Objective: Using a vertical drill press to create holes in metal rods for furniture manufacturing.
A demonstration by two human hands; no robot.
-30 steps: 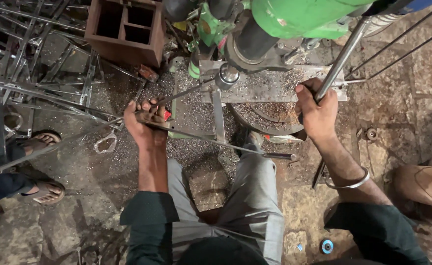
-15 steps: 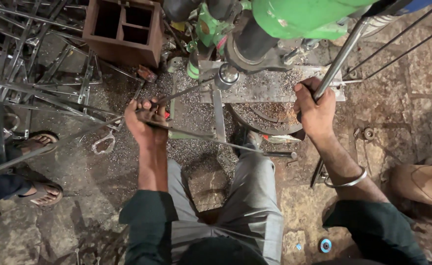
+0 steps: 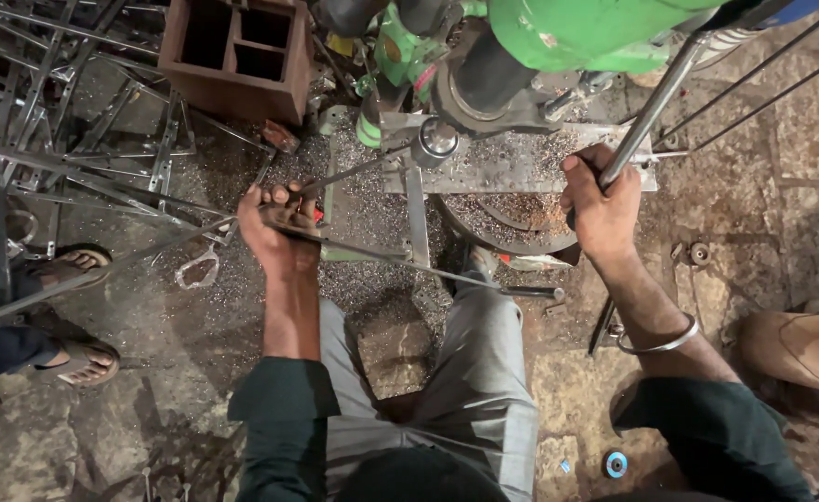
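Note:
A green drill press [image 3: 558, 33] stands over a metal work table [image 3: 512, 167] covered in shavings. My right hand [image 3: 603, 204] is shut on the press's steel feed lever [image 3: 656, 107], which slants up to the right. My left hand [image 3: 274, 228] grips thin metal rods [image 3: 353, 172] that reach toward the round chuck [image 3: 434, 141]. Another long rod [image 3: 409, 263] runs from that hand across my knee to the right.
A brown compartmented wooden box [image 3: 237, 56] sits at top left. Welded metal frames [image 3: 65, 158] lie piled on the left. Another person's sandalled feet [image 3: 70, 307] rest at the left edge. A small blue-centred disc [image 3: 616, 463] lies on the stone floor.
Both hands keep their grips. The view has shifted slightly; nothing else has clearly moved.

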